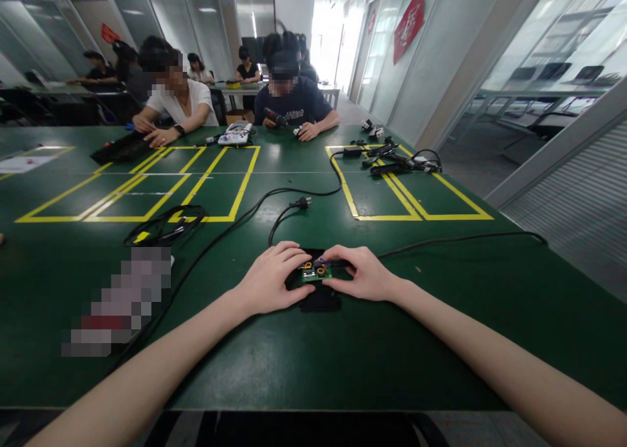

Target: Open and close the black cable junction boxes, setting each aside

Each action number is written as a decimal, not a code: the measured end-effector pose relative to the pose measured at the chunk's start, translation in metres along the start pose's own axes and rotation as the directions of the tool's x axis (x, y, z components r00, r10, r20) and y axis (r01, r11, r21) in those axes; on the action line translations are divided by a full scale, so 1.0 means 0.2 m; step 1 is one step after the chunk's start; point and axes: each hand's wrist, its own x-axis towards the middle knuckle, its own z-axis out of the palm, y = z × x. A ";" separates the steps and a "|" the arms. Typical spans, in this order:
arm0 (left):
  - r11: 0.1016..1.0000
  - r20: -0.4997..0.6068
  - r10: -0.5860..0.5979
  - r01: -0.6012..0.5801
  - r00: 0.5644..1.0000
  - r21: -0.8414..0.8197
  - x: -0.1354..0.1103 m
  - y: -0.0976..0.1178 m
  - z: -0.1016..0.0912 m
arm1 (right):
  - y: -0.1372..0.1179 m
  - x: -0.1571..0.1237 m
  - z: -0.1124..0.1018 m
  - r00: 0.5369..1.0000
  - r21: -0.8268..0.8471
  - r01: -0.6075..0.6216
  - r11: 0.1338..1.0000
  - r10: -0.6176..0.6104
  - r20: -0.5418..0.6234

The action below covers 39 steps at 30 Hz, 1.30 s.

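A small green circuit board (309, 277) with coils and thin wires lies between my two hands at the middle of the table. My left hand (274, 278) grips its left side, thumb at the near edge and fingers at the far edge. On the other side, my right hand (365, 274) has thumb and fingers closed round the board's right end, where wires come off. Beneath the board is a flat black casing piece (321, 302), partly covered by the board and hands. A black power cord with a plug (302, 203) runs behind my left hand.
A long black cable (255, 205) crosses the green table (235, 375). Coiled cable (166, 228) and a pixelated object (132, 290) lie at left. Black parts and cables (392, 156) sit at the far right. Two people work across the table, near a white device (236, 133).
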 end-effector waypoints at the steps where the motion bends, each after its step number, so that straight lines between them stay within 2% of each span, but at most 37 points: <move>1: 1.000 -0.003 -0.006 0.006 1.000 0.007 0.00 0.00 0.00 | 0.00 0.00 0.00 1.000 -0.002 0.013 1.000 -0.013 0.005; 4: 0.999 -0.007 -0.022 0.022 1.000 0.034 0.00 -0.01 0.01 | 0.02 0.01 0.01 0.999 0.015 0.048 0.999 -0.048 0.004; 8: 0.999 -0.026 -0.007 0.008 1.000 0.034 0.00 -0.02 0.01 | 0.03 0.01 0.01 0.999 0.010 0.026 1.000 -0.027 0.024; 15: 1.000 -0.048 0.010 -0.009 0.999 0.001 0.00 -0.05 -0.01 | 0.02 0.01 -0.01 0.998 -0.094 0.010 0.996 -0.005 0.057; 21: 0.994 -0.075 -0.097 0.100 0.992 0.034 0.00 -0.07 0.02 | 0.01 0.02 0.03 1.000 -0.100 0.007 0.995 -0.008 -0.007; 25: 0.988 -0.082 -0.154 0.152 0.985 -0.027 0.01 -0.08 0.04 | 0.01 0.02 0.07 0.996 -0.168 -0.020 0.986 0.005 -0.091; 30: 0.972 -0.118 -0.210 0.194 0.971 -0.132 0.03 -0.10 0.06 | -0.03 0.03 0.11 0.992 -0.255 -0.054 0.965 0.022 -0.128; 36: 0.955 -0.186 -0.239 0.196 0.953 -0.223 0.04 -0.07 0.04 | -0.04 0.04 0.06 0.978 -0.202 -0.132 0.970 0.094 -0.188; 39: 0.950 -0.219 -0.249 0.194 0.943 -0.246 0.04 -0.06 0.02 | 0.00 0.03 0.01 0.979 -0.171 -0.165 0.971 0.140 -0.149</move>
